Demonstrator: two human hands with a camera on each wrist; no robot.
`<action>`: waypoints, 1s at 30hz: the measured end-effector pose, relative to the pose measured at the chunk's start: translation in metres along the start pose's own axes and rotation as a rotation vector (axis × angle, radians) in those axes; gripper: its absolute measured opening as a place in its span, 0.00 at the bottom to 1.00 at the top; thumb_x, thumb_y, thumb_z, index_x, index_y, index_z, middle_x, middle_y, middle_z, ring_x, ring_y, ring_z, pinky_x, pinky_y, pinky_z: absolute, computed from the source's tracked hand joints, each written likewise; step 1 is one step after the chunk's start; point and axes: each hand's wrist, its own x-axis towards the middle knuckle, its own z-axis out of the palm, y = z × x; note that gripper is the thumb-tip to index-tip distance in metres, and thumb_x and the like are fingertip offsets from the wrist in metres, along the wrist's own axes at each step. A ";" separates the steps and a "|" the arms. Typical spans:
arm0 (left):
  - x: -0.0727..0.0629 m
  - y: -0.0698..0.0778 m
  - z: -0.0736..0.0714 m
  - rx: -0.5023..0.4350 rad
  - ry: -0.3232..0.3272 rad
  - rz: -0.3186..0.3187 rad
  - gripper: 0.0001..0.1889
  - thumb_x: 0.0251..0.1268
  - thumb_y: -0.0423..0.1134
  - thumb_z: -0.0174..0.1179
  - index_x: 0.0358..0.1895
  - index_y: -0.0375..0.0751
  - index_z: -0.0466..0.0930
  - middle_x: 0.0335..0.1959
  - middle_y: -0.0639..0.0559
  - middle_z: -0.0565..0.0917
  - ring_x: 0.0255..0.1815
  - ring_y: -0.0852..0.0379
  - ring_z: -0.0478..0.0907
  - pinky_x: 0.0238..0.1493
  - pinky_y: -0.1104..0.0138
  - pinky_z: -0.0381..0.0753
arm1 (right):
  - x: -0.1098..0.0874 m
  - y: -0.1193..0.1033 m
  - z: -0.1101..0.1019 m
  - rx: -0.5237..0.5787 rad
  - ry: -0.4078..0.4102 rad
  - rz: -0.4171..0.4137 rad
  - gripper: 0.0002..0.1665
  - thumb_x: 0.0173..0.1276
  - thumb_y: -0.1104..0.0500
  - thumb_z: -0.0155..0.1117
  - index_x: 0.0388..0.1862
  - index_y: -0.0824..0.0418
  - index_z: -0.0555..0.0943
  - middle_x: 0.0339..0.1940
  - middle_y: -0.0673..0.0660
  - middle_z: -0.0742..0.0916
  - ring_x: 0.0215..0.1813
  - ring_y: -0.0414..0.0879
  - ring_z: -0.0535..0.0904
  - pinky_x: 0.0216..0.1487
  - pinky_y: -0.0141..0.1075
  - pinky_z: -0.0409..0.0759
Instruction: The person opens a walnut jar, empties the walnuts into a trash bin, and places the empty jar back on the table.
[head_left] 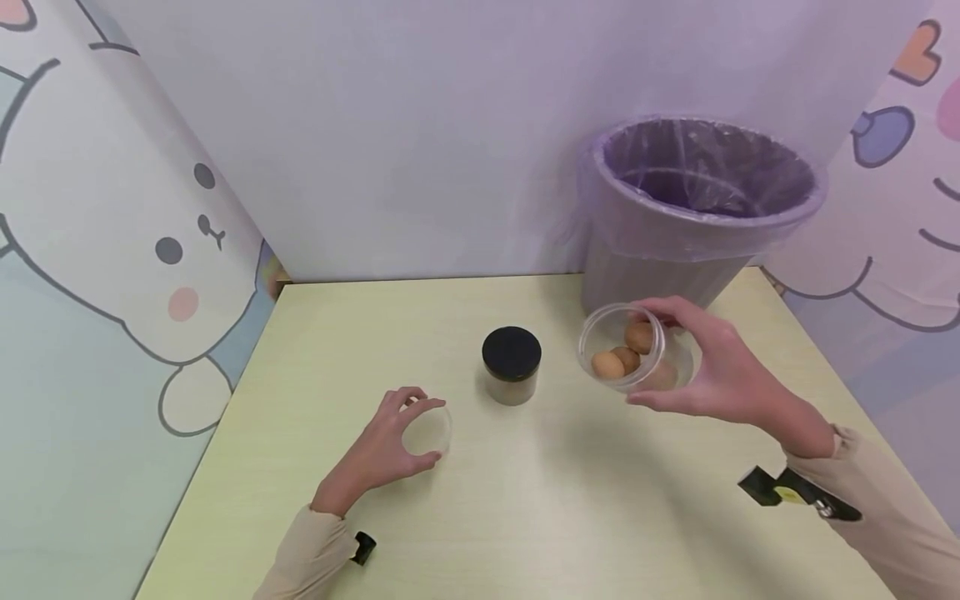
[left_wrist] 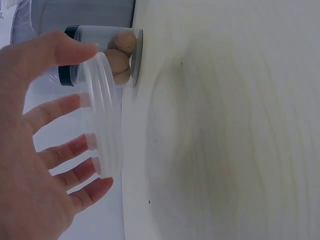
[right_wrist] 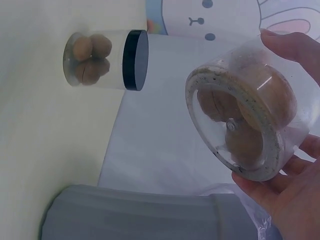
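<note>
My left hand (head_left: 386, 442) holds a clear, round plastic lid (left_wrist: 107, 120) by its rim, thumb on one side and fingers on the other, above the left part of the table. My right hand (head_left: 727, 367) grips a clear plastic jar (right_wrist: 295, 125) around its side, raised off the table and tilted. This jar has no lid on it. Inside are several walnuts (head_left: 617, 362), gathered near its bottom. Between my hands stands a second clear jar (head_left: 512, 390), upright, with a black lid (head_left: 512, 353) on. Walnuts (left_wrist: 118, 62) show through its wall.
A grey bin (head_left: 637, 267) with a clear plastic liner (head_left: 675, 233) stands at the table's back right, just beyond my right hand. The pale wooden table (head_left: 480, 517) meets a plain wall behind. Cartoon-printed panels (head_left: 112, 208) flank both sides.
</note>
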 end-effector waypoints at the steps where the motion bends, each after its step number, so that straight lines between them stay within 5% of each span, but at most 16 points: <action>1: 0.000 -0.001 0.001 -0.001 -0.001 -0.004 0.32 0.42 0.48 0.73 0.57 0.52 0.77 0.54 0.52 0.69 0.52 0.55 0.63 0.45 0.58 0.75 | 0.000 0.000 -0.001 -0.002 0.001 -0.002 0.60 0.19 0.60 0.88 0.60 0.64 0.72 0.53 0.53 0.81 0.48 0.40 0.76 0.51 0.22 0.68; 30: 0.001 -0.016 0.011 0.097 -0.059 -0.071 0.31 0.40 0.45 0.74 0.55 0.48 0.78 0.50 0.47 0.71 0.51 0.47 0.65 0.47 0.53 0.69 | 0.004 0.002 -0.028 -0.081 0.035 -0.017 0.62 0.13 0.63 0.88 0.59 0.66 0.73 0.51 0.56 0.81 0.48 0.35 0.74 0.52 0.20 0.67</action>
